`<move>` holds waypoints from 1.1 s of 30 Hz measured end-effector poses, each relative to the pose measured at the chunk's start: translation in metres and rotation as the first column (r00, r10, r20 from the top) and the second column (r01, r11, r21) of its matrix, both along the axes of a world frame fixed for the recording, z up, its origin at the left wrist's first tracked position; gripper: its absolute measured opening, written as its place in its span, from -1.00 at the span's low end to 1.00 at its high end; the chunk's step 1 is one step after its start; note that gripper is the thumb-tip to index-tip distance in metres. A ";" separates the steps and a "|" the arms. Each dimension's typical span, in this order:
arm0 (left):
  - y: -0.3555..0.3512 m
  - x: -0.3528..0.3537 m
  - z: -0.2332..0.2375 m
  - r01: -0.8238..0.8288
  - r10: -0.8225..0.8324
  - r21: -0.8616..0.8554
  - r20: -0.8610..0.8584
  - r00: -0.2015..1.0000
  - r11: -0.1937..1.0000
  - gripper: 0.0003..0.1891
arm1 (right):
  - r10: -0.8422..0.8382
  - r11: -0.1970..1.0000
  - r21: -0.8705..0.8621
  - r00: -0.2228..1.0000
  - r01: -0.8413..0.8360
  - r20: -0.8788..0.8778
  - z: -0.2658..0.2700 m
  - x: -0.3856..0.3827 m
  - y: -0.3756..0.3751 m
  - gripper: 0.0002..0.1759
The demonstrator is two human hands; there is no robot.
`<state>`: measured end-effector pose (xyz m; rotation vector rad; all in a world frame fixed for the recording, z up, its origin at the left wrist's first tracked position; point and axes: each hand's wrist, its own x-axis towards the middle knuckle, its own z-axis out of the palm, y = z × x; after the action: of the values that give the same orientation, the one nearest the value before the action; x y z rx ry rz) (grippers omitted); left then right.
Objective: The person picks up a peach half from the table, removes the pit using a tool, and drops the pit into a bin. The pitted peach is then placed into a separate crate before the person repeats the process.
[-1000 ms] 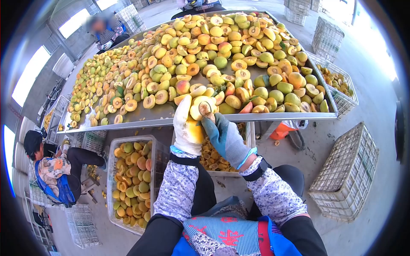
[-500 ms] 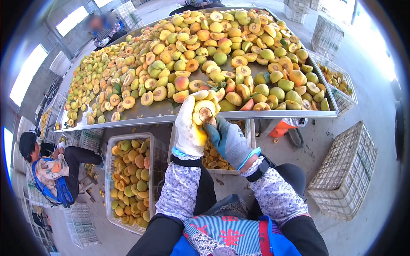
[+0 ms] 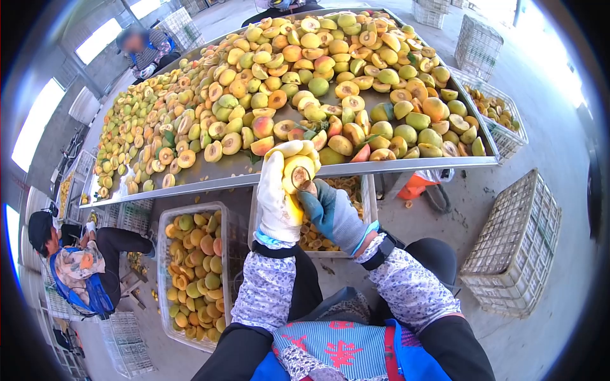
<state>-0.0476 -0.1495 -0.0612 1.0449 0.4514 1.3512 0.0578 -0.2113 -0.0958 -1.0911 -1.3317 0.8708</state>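
A halved fruit, cut face outward with a brown hollow in the middle, is in my left hand, which wears a white and yellow glove. My right hand, in a grey and blue glove, is closed beside the fruit, its fingertips at the fruit's lower right edge; a small brown bit shows there, too small to name. Both hands are just below the front edge of a metal table heaped with halved fruit. Beneath the hands stands a crate with fruit pieces.
A clear bin of fruit halves stands at the lower left. An upright crate is at the right, another crate of fruit behind it. One person sits at the left, another at the far left table end.
My hands have stayed together around the fruit and shifted slightly left. The fruit's cut face is turned a little. The whole view has shifted slightly.
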 end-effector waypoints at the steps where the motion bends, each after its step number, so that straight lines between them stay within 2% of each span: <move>1: 0.000 0.000 0.001 0.027 -0.024 -0.060 0.057 0.998 0.998 -0.56 | -0.024 0.999 0.037 0.996 0.021 0.084 0.006 0.003 -0.002 -0.59; 2: -0.001 0.001 0.001 0.058 -0.044 -0.120 0.115 0.992 0.991 -0.56 | -0.063 0.997 0.051 0.990 0.057 0.122 0.010 0.003 -0.004 -0.63; 4: -0.002 0.004 0.000 0.053 -0.036 -0.122 0.140 0.989 0.991 -0.56 | -0.140 0.989 0.078 0.971 0.128 0.193 0.014 0.002 -0.008 -0.70; 7: -0.002 0.006 -0.001 0.058 -0.042 -0.111 0.141 0.989 0.992 -0.57 | -0.147 0.989 0.050 0.967 0.139 0.209 0.012 0.004 -0.009 -0.70; 10: -0.006 0.006 -0.004 0.063 -0.054 -0.064 0.139 0.989 0.996 -0.57 | -0.062 0.997 -0.035 0.990 0.067 0.125 0.005 0.003 -0.007 -0.60; 13: -0.008 0.007 -0.003 0.058 -0.057 -0.002 0.115 0.992 0.998 -0.59 | 0.001 1.000 -0.005 0.989 -0.002 -0.150 -0.020 -0.009 -0.001 -0.61; 16: -0.008 0.007 0.001 0.068 -0.071 0.068 0.040 0.997 0.995 -0.58 | 0.059 0.993 -0.078 0.949 -0.087 -0.310 -0.012 -0.014 -0.007 -0.62; 17: -0.008 0.004 0.003 0.071 -0.072 0.092 0.010 0.997 0.993 -0.57 | 0.048 0.993 -0.088 0.958 -0.076 -0.283 -0.010 -0.013 -0.008 -0.61; 19: -0.004 -0.001 0.011 0.196 -0.196 -0.014 -0.030 0.980 0.981 -0.52 | 0.028 0.993 -0.103 0.975 -0.052 -0.222 -0.005 -0.005 -0.009 -0.58; 22: 0.008 -0.013 0.025 0.308 -0.324 -0.157 -0.092 0.942 0.938 -0.41 | -0.012 0.993 -0.116 0.987 0.031 0.162 0.011 0.010 -0.014 -0.60; 23: 0.012 -0.017 0.026 0.317 -0.344 -0.212 -0.104 0.933 0.924 -0.39 | 0.001 0.990 -0.137 0.974 0.031 0.227 0.012 0.010 -0.013 -0.54; 24: 0.015 -0.020 0.026 0.325 -0.364 -0.265 -0.114 0.924 0.908 -0.38 | -0.008 0.995 -0.094 0.985 0.025 0.172 0.003 0.005 -0.011 -0.53; 26: 0.011 -0.011 0.020 0.196 -0.269 -0.296 -0.229 0.936 0.935 -0.34 | -0.017 1.000 -0.003 0.998 0.018 0.060 -0.019 -0.007 -0.006 -0.51; 27: 0.005 -0.009 0.016 0.151 -0.211 -0.268 -0.214 0.954 0.952 -0.35 | 0.069 0.981 -0.178 0.996 -0.078 -0.058 -0.005 -0.009 -0.009 -0.50; 29: 0.003 -0.007 0.010 0.085 -0.114 -0.184 -0.156 0.981 0.979 -0.40 | 0.165 0.832 -0.463 0.934 -0.305 -0.317 0.031 -0.008 -0.021 -0.47; 31: 0.005 -0.007 0.003 0.028 -0.034 -0.079 -0.069 0.997 0.997 -0.46 | 0.186 0.772 -0.503 0.894 -0.389 -0.407 0.040 -0.005 -0.021 -0.45; 33: 0.000 -0.004 0.016 0.008 -0.028 -0.156 -0.125 0.992 0.988 -0.48 | 0.238 0.711 -0.520 0.858 -0.473 -0.455 0.048 0.005 -0.020 -0.41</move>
<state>-0.0518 -0.1499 -0.0454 1.0066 0.6306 1.2173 0.0627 -0.2314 -0.0480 -1.0879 -0.9694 1.8171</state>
